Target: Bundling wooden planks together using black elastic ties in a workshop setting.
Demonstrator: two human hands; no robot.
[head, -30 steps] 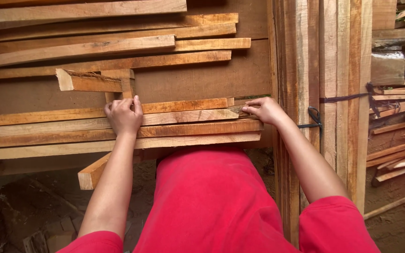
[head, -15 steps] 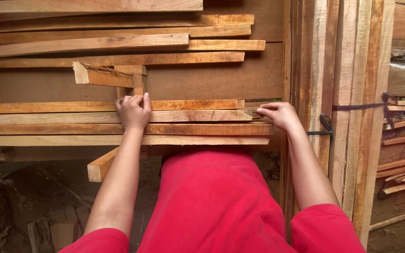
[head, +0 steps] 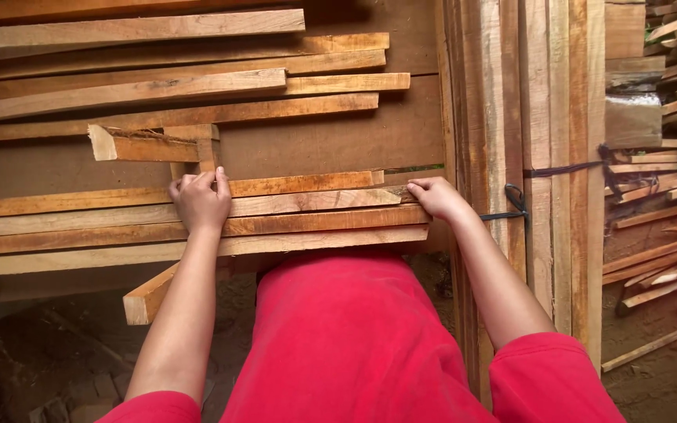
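Observation:
My left hand point(head: 200, 201) lies curled over the top of a stack of long wooden slats point(head: 80, 227), its fingers hooked over the far edge of the upper slat point(head: 307, 202). At the right end of that same slat my right hand point(head: 438, 197) pinches its splintered tip. The stack holds several pale and reddish slats lying side by side across a wooden bench point(head: 331, 141) in front of my red-clothed body.
More slats point(head: 158, 74) are piled at the back of the bench, with a short offcut point(head: 144, 145) between the piles. A tied bundle of upright planks point(head: 542, 157) stands at right, loose scrap wood point(head: 667, 172) beyond it. A beam end point(head: 146, 298) sticks out below.
Both hands keep their hold on the stack. The view has swung slightly, and the slat ends look a little more tilted than half a second ago.

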